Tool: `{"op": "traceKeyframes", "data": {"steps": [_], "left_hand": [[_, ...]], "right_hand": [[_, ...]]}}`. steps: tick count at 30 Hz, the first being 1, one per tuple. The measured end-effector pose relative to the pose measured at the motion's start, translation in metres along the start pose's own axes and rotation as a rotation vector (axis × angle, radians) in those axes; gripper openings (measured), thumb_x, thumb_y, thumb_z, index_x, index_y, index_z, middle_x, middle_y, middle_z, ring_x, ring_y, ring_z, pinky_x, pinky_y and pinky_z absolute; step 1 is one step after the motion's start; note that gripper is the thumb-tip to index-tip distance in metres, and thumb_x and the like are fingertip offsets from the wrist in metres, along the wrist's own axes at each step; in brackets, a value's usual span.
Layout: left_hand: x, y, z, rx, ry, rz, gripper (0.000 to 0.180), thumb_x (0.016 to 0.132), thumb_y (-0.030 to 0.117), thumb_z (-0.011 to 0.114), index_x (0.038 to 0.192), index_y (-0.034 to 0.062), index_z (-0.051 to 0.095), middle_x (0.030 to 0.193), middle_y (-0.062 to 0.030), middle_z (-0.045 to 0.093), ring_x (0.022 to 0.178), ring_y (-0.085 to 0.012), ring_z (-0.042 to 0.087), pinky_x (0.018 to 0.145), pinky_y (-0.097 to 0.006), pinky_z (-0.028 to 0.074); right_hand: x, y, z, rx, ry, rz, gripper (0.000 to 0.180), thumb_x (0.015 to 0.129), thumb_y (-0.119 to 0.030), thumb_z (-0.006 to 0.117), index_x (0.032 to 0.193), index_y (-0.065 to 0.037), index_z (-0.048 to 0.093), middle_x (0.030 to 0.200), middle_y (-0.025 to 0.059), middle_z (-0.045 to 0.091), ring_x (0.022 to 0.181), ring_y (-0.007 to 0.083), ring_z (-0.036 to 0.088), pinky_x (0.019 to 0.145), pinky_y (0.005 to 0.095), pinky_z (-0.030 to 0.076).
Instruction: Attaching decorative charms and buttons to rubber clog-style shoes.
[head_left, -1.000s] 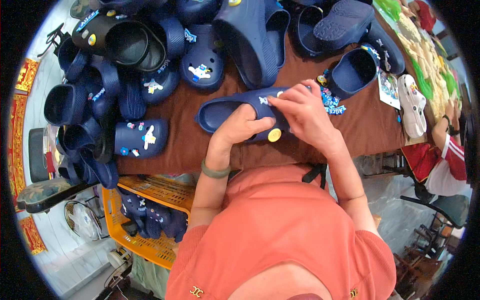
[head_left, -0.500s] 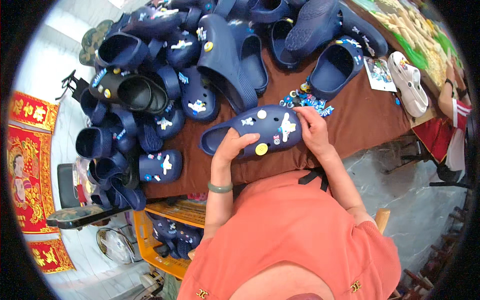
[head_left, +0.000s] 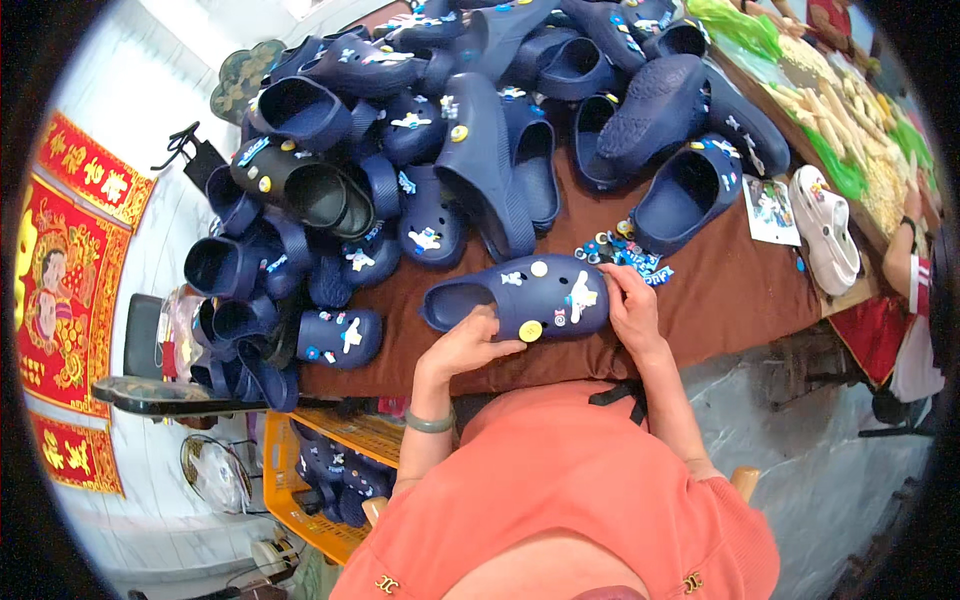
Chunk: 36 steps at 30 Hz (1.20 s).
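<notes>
1. Head view: I see my left hand [head_left: 468, 345] gripping the near edge of a navy clog [head_left: 525, 298], fingers curled over its rim close to the heel opening, thumb by a round yellow charm [head_left: 530, 330].
2. My right hand [head_left: 628, 305] clasps the toe end of the same clog, fingers wrapped over its top at about 3 o'clock from the shoe's middle.
3. The clog lies on its side on the brown tablecloth [head_left: 730, 300], just ahead of my chest, studded with white and yellow charms.
4. A small pile of loose charms [head_left: 620, 250] sits at 1 o'clock from the clog, just beside my right fingertips.
5. A heap of navy clogs [head_left: 400, 150] fills the table from 10 to 1 o'clock.
6. A white clog [head_left: 825, 230] lies at 3 o'clock, well apart.
7. An orange crate [head_left: 320, 480] holding more navy clogs sits at 8 o'clock, below the table edge.
</notes>
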<state>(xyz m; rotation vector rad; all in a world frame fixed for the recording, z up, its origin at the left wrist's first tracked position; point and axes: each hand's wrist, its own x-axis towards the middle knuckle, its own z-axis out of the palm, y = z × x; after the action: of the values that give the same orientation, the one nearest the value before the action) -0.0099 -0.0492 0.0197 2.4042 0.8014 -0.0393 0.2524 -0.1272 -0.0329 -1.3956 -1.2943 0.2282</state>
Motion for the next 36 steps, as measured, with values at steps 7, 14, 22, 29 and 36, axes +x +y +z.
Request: {"op": "traceKeyframes", "data": {"steps": [7,14,22,29,36], "left_hand": [[0.001,0.030,-0.029,-0.915,-0.010,0.006,0.029,0.084,0.007,0.070,0.110,-0.0018,0.064,0.109,0.0020,0.063,0.101,-0.0091,0.054,0.091,-0.028,0.043],[0.043,0.057,-0.139,-0.743,0.550,0.064,0.042,0.078,0.011,0.068,0.118,0.0017,0.059,0.103,0.0009,0.062,0.089,-0.0074,0.056,0.080,-0.025,0.044],[0.182,0.013,-0.296,0.391,0.586,-0.161,0.070,0.078,0.054,0.068,0.116,-0.0042,0.061,0.102,-0.0158,0.068,0.096,-0.0261,0.065,0.083,-0.039,0.049],[0.218,-0.026,-0.258,0.597,0.479,-0.351,0.070,0.086,0.065,0.046,0.125,0.0079,0.057,0.118,-0.0220,0.061,0.117,-0.0364,0.054,0.100,-0.048,0.036],[0.206,0.078,-0.223,1.216,0.618,-0.232,0.058,0.085,0.060,0.053,0.101,0.0067,0.068,0.097,-0.0161,0.068,0.095,-0.0333,0.064,0.093,-0.053,0.036]], "right_hand": [[0.002,0.010,-0.008,0.108,0.145,0.076,0.015,0.090,-0.002,0.055,0.103,0.000,0.063,0.088,0.0157,0.063,0.079,0.0265,0.063,0.071,0.0327,0.049],[0.002,0.010,-0.002,0.093,0.063,0.044,0.013,0.088,-0.002,0.057,0.099,-0.001,0.063,0.086,0.0150,0.062,0.078,0.0309,0.062,0.069,0.0346,0.049],[-0.002,0.018,0.001,-0.032,0.073,-0.012,0.015,0.087,-0.010,0.059,0.100,-0.008,0.063,0.087,0.0118,0.061,0.079,0.0327,0.061,0.067,0.0412,0.049],[-0.002,0.016,0.000,-0.006,0.093,0.046,0.011,0.087,-0.012,0.058,0.096,-0.007,0.063,0.083,0.0121,0.059,0.078,0.0331,0.060,0.066,0.0430,0.049],[0.000,0.020,0.003,-0.090,0.196,0.005,0.011,0.086,-0.011,0.060,0.095,-0.006,0.064,0.082,0.0096,0.060,0.078,0.0289,0.060,0.069,0.0399,0.047]]}}
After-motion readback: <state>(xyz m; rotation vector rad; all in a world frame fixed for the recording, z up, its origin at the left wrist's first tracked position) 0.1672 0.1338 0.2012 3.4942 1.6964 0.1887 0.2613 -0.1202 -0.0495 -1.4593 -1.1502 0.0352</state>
